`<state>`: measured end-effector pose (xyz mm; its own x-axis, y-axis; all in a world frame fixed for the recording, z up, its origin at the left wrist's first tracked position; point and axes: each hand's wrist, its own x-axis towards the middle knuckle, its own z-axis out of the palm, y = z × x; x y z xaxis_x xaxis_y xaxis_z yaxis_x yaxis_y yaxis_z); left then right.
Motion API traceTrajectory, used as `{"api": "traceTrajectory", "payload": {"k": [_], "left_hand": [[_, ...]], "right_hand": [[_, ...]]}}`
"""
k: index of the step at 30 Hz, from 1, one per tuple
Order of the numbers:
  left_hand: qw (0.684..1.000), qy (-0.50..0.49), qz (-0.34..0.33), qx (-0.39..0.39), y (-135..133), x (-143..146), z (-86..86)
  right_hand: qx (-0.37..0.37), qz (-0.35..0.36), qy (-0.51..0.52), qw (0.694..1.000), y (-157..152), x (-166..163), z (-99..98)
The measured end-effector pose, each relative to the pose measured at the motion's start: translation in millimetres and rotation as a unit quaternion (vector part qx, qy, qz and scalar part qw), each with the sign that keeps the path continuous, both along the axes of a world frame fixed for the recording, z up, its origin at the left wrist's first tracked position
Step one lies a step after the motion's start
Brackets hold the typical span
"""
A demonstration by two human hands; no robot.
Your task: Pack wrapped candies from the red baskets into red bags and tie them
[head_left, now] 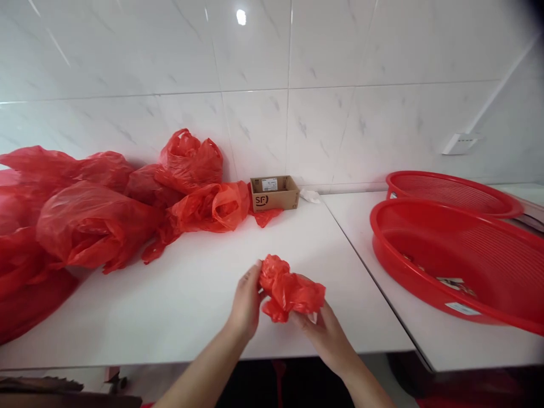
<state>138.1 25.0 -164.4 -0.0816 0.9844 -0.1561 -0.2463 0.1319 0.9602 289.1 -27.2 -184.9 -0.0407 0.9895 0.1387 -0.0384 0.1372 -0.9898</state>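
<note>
A crumpled red plastic bag (pixel 289 288) is held between both hands just above the white table (pixel 178 294) near its front edge. My left hand (pixel 247 303) grips the bag's left side with its fingers curled around it. My right hand (pixel 325 331) holds the bag from below and right, fingers closed under the bunched plastic.
A heap of red plastic bags (pixel 97 209) covers the table's left and back. A small open cardboard box (pixel 274 192) stands against the tiled wall. Two large red slatted baskets (pixel 459 255) sit on the adjoining table at the right.
</note>
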Motion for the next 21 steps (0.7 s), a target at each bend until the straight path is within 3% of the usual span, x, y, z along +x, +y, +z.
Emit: {"api": "traceTrajectory", "payload": {"k": [2,4,7,10,16,19,21], "left_hand": [[0.998,-0.047,-0.025,-0.012,-11.8,12.9,-11.4],[0.996,-0.082,-0.012,-0.025,-9.9,6.7,-12.7],[0.99,-0.114,0.055,-0.06,5.5,-25.6,-5.2],[0.98,-0.127,0.136,-0.075,16.1,-59.4,1.0],[0.973,-0.092,0.2,-0.072,13.6,-76.2,1.0],[0.977,-0.05,0.206,-0.017,4.5,-68.4,4.0],[0.961,0.081,0.24,0.109,-7.1,-58.9,5.1]], "right_hand": [[0.005,-0.001,0.028,1.0,2.8,2.2,2.4],[-0.025,-0.031,0.084,0.996,7.8,18.3,1.3],[-0.062,-0.112,0.202,0.971,12.4,57.1,1.2],[-0.077,-0.157,0.247,0.953,10.8,87.4,6.8],[-0.094,-0.154,0.295,0.938,10.9,88.8,14.1],[-0.123,-0.153,0.349,0.916,13.5,83.4,13.0],[-0.136,-0.141,0.364,0.911,13.7,81.2,13.4]]}}
